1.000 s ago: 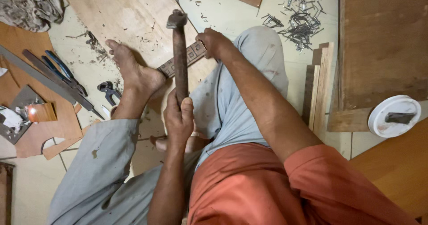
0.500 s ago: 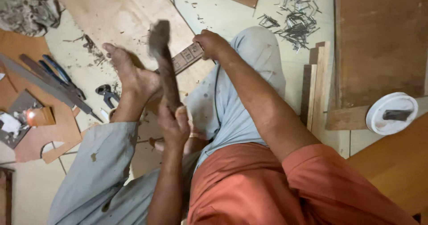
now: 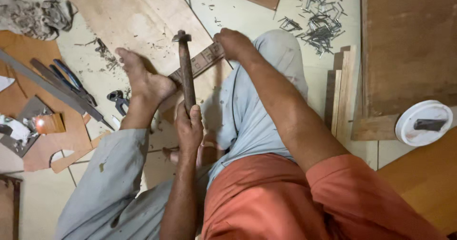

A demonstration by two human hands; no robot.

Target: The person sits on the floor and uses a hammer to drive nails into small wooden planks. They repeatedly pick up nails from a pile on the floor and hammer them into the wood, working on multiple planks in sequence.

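Left hand (image 3: 189, 126) clamped on a hammer (image 3: 185, 68), right hand (image 3: 232, 42) pressing a wood strip (image 3: 200, 61); a white lid (image 3: 423, 123) holds a dark piece (image 3: 430, 124).

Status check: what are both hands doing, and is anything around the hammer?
Left hand grips hammer. Right hand presses wood strip. Foot beside it; nails apart.

A bare foot (image 3: 143, 83) is pressing on the plywood sheet (image 3: 128, 16) just left of the hammer (image 3: 185, 68), blocking that side. Loose nails (image 3: 314, 23) are lying scattered toward the floor's far right, pliers (image 3: 116, 99) near the sheet's left edge.
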